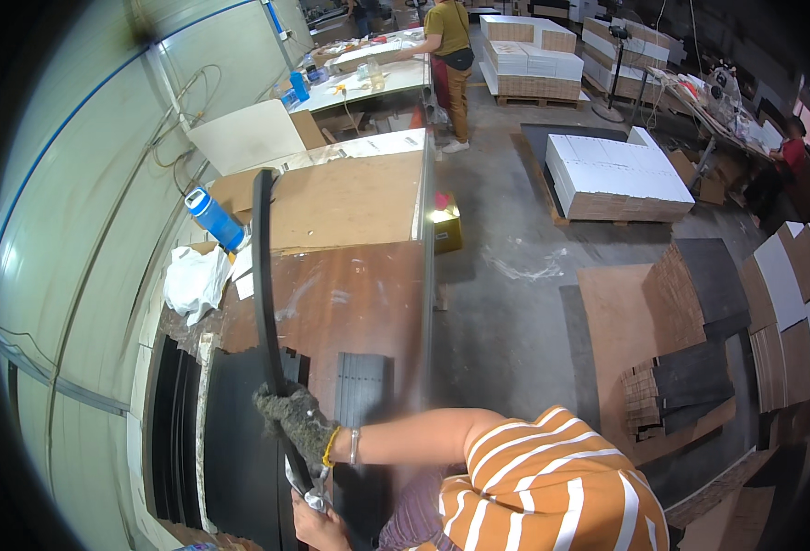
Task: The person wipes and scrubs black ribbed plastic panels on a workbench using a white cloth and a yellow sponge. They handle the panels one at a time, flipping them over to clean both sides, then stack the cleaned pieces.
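Observation:
A long, narrow black strip [264, 275], perhaps a board seen edge-on, rises from the lower middle over the workbench. My right hand [297, 421], in a dark knitted glove with bracelets at the wrist, reaches across from my striped orange sleeve and grips the strip low down. My left hand [320, 528] is bare at the bottom edge. It holds the strip's lower end, where something crumpled and whitish [311, 496] shows. Black sheets [240, 441] lie on the bench under both hands.
The brown-topped workbench [359, 294] carries cardboard sheets [350, 197], a blue water bottle [214, 218] and a white plastic bag [194, 280] by the left wall. A person [449, 55] stands at a far table. A pallet of white sheets [616, 174] and cardboard stacks [690, 367] cover the floor right.

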The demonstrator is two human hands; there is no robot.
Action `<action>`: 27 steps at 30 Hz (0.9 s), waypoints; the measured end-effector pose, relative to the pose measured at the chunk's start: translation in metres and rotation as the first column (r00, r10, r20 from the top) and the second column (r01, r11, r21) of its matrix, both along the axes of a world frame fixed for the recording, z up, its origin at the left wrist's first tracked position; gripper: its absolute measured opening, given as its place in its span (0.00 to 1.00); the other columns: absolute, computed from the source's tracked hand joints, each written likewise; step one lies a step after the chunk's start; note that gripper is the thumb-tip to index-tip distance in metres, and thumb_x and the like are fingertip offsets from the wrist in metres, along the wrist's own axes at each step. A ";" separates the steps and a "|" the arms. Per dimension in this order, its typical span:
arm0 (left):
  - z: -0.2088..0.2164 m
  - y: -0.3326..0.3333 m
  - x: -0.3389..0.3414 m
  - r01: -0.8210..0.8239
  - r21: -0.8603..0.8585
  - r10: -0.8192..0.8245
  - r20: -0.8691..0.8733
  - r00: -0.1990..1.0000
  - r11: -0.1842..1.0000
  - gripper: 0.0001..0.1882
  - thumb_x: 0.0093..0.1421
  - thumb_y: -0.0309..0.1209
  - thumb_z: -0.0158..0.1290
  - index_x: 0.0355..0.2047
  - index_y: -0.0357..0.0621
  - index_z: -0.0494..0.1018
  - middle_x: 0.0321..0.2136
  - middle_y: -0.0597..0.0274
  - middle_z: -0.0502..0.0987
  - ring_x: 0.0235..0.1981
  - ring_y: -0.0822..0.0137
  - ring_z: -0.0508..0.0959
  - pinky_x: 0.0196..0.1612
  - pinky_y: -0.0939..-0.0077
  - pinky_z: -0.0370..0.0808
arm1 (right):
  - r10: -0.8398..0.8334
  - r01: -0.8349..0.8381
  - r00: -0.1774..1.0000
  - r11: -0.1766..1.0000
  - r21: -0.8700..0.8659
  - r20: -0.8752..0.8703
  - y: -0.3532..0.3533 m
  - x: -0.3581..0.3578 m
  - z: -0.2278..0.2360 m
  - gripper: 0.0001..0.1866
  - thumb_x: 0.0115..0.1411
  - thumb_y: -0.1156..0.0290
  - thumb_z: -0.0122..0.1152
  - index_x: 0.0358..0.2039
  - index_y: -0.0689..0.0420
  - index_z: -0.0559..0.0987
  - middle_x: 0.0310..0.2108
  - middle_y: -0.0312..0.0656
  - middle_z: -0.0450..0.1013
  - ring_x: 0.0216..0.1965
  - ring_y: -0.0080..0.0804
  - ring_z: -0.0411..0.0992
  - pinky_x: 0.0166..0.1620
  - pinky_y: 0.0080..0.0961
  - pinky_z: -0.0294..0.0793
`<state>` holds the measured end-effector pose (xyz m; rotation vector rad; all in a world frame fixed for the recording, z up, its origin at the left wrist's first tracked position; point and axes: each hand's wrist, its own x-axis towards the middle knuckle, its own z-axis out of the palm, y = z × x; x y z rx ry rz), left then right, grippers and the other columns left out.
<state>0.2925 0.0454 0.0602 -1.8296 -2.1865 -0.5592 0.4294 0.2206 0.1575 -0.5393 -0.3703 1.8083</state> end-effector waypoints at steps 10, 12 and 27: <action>0.090 0.008 -0.022 -0.147 0.200 -0.058 0.758 0.649 0.969 0.21 0.61 0.20 0.52 0.55 0.32 0.73 0.44 0.54 0.82 0.43 0.63 0.81 0.49 0.68 0.77 | 0.031 0.023 0.984 0.954 0.300 -0.174 0.032 0.041 0.008 0.12 0.66 0.70 0.60 0.46 0.63 0.76 0.25 0.40 0.76 0.26 0.30 0.76 0.37 0.34 0.82; 0.109 0.036 0.003 -0.025 0.263 -0.199 0.785 0.587 0.964 0.27 0.61 0.27 0.55 0.60 0.33 0.68 0.42 0.53 0.82 0.42 0.63 0.81 0.47 0.68 0.76 | 0.258 -0.188 0.918 0.952 0.241 -0.303 0.014 0.019 0.010 0.15 0.65 0.73 0.60 0.51 0.62 0.73 0.28 0.41 0.76 0.27 0.33 0.76 0.39 0.37 0.82; 0.021 -0.113 -0.041 -0.481 0.050 0.213 0.853 0.476 0.875 0.08 0.65 0.24 0.55 0.41 0.31 0.77 0.30 0.61 0.80 0.33 0.75 0.77 0.39 0.75 0.74 | 0.255 -0.208 0.953 0.944 0.256 -0.165 0.072 0.021 0.010 0.18 0.66 0.61 0.56 0.51 0.60 0.73 0.29 0.42 0.69 0.29 0.38 0.67 0.44 0.44 0.72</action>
